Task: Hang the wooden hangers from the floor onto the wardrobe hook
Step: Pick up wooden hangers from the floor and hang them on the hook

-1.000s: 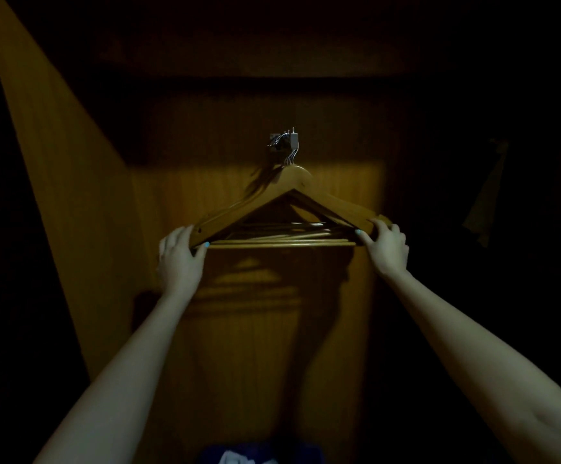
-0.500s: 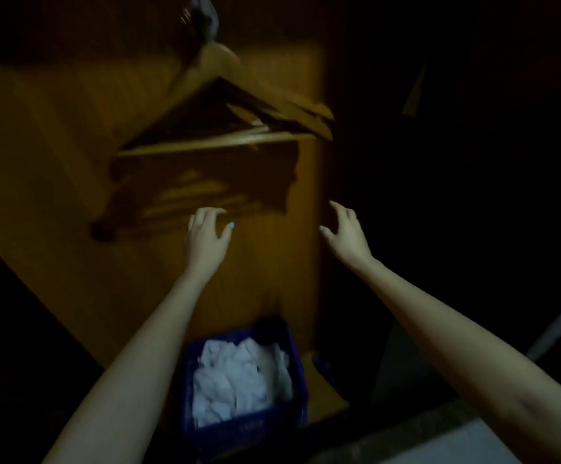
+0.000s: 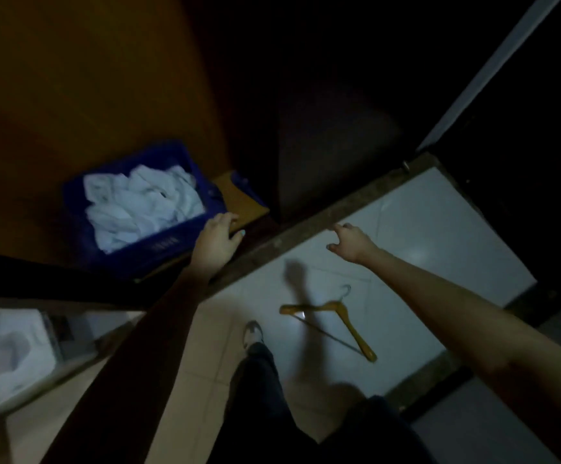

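1. Your left hand is empty, fingers loose, just beside the blue crate.
2. Your right hand is empty too, fingers relaxed.
3. The wooden hanger lies flat on the pale floor tiles, below your right hand and untouched.

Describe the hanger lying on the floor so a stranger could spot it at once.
Start at the pale tiled floor before the wardrobe sill. The wooden hanger lies flat there, right of the person's shoe. Nothing else nearby is a yellow-brown triangle with a metal hook.
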